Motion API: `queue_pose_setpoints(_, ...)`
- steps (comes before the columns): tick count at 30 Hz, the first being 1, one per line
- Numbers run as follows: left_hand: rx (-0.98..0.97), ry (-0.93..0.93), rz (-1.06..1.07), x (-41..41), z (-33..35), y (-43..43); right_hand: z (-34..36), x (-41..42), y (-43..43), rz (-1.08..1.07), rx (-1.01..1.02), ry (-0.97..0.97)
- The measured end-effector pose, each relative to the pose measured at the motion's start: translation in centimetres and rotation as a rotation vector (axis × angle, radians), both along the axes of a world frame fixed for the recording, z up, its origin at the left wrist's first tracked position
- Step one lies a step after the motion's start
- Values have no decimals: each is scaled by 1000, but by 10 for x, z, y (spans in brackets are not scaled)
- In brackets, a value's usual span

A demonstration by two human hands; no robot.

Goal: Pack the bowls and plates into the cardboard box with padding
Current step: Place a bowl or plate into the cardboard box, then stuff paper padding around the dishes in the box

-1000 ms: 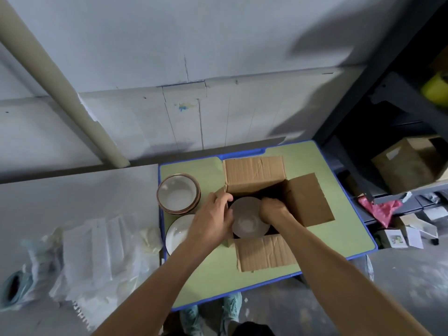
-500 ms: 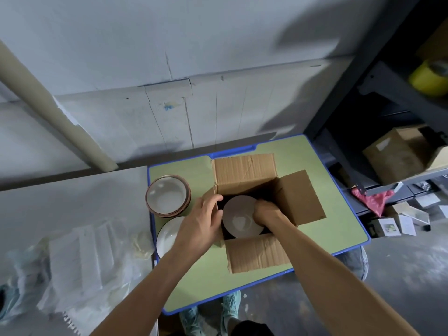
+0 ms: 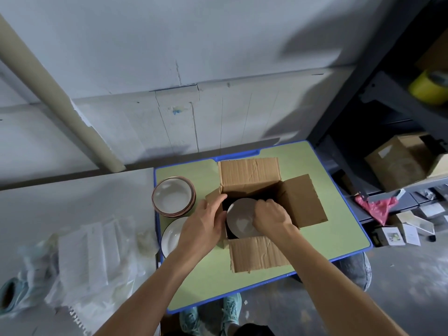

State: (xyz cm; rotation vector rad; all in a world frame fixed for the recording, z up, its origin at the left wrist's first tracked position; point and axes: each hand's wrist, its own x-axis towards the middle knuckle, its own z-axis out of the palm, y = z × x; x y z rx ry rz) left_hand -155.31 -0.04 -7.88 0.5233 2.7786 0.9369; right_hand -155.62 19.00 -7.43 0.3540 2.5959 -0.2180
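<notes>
An open cardboard box (image 3: 249, 174) stands on the green table (image 3: 337, 224), its flaps spread out. Inside it lies a white plate (image 3: 240, 218). My right hand (image 3: 271, 217) reaches into the box with fingers curled on the plate's right rim. Over the box's left wall sits my left hand (image 3: 206, 219), fingers fairly straight, thumb near the left flap. To the left of the box stands a stack of brown-rimmed bowls (image 3: 173, 196). A white plate (image 3: 171, 235) lies in front of them, partly hidden by my left wrist.
White foam padding sheets (image 3: 89, 253) lie in a heap on the grey surface left of the table. A dark shelf unit (image 3: 397, 98) with a cardboard box (image 3: 402, 161) and yellow tape (image 3: 428, 87) stands to the right. My feet show below the table's front edge.
The plate has sunk lower into the box with my right hand on it. My left hand has let go of the plate's left edge and now lies over the box wall.
</notes>
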Motion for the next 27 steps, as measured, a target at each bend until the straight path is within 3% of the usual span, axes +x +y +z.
queue_pose_setpoints(7,-24,51,-15,3,4,-15,31,39,-24,160,-169,353)
queue_pose_setpoints(14,-77,85,38,14,9,-42,38,47,-73,308,-171,560)
queue_pose_setpoints(19,-94,87,137,32,12,-86,31,37,-116,435,-273,568)
queue_pose_setpoints(27,-321,17,528,51,-12,-204,2,14,-203,684,-294,337)
